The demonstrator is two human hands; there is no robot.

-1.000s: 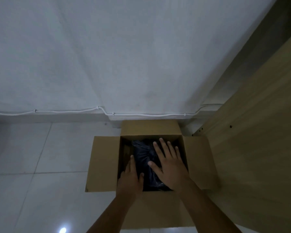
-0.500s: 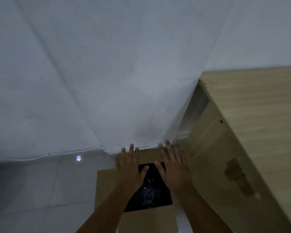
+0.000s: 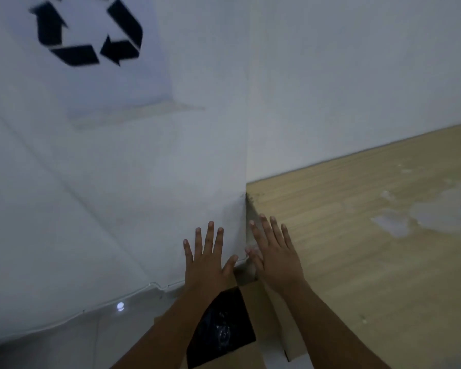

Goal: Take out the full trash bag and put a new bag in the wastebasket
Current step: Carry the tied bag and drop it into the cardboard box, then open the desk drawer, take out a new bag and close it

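A cardboard box [image 3: 258, 302] serving as the wastebasket stands on the floor at the bottom middle, its flaps open. Inside it lies a black trash bag [image 3: 221, 331], glossy and crumpled. My left hand [image 3: 206, 265] is raised above the box with fingers spread and holds nothing. My right hand [image 3: 277, 254] is beside it, also flat with fingers apart and empty, over the corner of the wooden table. Both forearms cover part of the box.
A wooden table [image 3: 370, 235] with pale stains fills the right side, hard against the box. A white wall [image 3: 117, 182] carries a sheet with a black recycling symbol [image 3: 88, 33] at top left. A white cable [image 3: 64, 319] runs along the wall's base above the tiled floor [image 3: 77, 347].
The view has tilted upward, so the box sank to the bottom edge. Both hands have lifted out of the box, off the black bag, and now hover open above it.
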